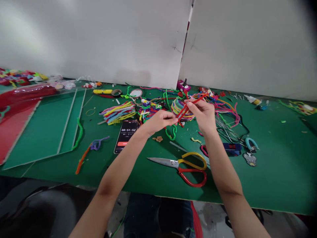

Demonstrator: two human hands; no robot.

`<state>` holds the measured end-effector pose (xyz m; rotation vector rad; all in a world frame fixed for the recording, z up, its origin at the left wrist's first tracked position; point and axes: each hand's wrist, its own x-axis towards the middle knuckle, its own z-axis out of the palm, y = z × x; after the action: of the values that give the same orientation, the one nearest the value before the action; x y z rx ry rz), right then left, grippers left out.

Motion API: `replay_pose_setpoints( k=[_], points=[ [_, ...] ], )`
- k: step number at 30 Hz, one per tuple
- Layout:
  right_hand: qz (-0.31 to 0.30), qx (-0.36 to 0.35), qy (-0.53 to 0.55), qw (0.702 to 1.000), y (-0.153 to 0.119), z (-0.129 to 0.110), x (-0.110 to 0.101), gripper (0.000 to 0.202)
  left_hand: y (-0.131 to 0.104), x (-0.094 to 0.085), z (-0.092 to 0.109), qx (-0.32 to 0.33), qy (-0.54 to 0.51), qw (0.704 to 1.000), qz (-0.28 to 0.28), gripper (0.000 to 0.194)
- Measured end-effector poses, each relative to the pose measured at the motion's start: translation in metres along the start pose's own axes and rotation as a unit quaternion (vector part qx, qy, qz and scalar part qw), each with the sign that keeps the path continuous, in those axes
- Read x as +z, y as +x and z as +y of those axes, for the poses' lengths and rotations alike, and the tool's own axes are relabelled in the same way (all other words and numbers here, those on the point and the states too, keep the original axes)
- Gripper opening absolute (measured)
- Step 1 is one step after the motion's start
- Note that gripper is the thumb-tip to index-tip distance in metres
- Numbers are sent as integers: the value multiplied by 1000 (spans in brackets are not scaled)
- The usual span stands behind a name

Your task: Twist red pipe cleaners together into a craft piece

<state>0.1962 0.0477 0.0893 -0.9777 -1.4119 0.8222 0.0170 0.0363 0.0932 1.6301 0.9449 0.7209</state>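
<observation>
Both hands are raised over the middle of the green table, joined by a red pipe cleaner (183,111). My left hand (163,119) pinches its lower end between thumb and fingers. Higher up and to the right, my right hand (201,110) grips the red pipe cleaner too, and a length of it sticks out past the fingers. Behind the hands lies a coil of many-coloured pipe cleaners (175,107). Large scissors (173,163) with one yellow and one red handle lie below, nearer the table's front edge.
A phone (126,134) showing a running timer lies left of centre, below a bundle of pipe cleaners (119,111). An orange and purple pipe-cleaner piece (86,152) is further left. Clear sheets (49,132) cover the left side. Keys with a teal loop (251,144) lie right.
</observation>
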Motion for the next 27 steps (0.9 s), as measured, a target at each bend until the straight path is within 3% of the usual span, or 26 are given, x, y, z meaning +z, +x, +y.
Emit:
replay_pose_setpoints(
  k=[6, 9, 12, 13, 15, 17, 18, 19, 20, 22, 24, 27],
  points=[
    [-57, 1, 7, 998, -1, -4, -3, 21, -1, -3, 0, -34, 0, 996, -81, 25],
    [-94, 7, 8, 996, -1, -5, -4, 22, -1, -6, -4, -36, 10, 995, -95, 26],
    [-59, 10, 2, 998, 0, -3, -4, 20, 1, -8, -7, -10, 71, 994, -83, 27],
    [-29, 10, 1, 1000, 1, -1, -4, 20, 2, -9, -8, 16, 105, 993, -49, 26],
    [44, 6, -4, 999, 4, 5, -4, 19, 1, -9, -9, 96, 185, 973, 96, 24],
    [112, 1, -2, 994, 7, 12, -4, 20, -1, -9, -9, 166, 241, 913, 283, 24],
    [137, -1, 7, 991, 8, 15, -4, 20, -2, -8, -8, 177, 252, 887, 344, 26],
    [156, -4, 18, 988, 10, 17, -4, 21, -3, -7, -8, 169, 249, 880, 367, 30],
    [167, -7, 30, 985, 10, 20, -3, 21, -4, -6, -9, 144, 233, 894, 354, 35],
    [175, -13, 44, 983, 10, 22, 0, 21, -3, -2, -11, 75, 169, 945, 270, 45],
    [173, -15, 40, 984, 8, 22, 4, 21, 2, 2, -14, 22, 75, 975, 210, 50],
    [153, -12, 17, 988, 4, 23, 8, 23, 9, 6, -18, 11, -33, 972, 234, 42]
  ],
)
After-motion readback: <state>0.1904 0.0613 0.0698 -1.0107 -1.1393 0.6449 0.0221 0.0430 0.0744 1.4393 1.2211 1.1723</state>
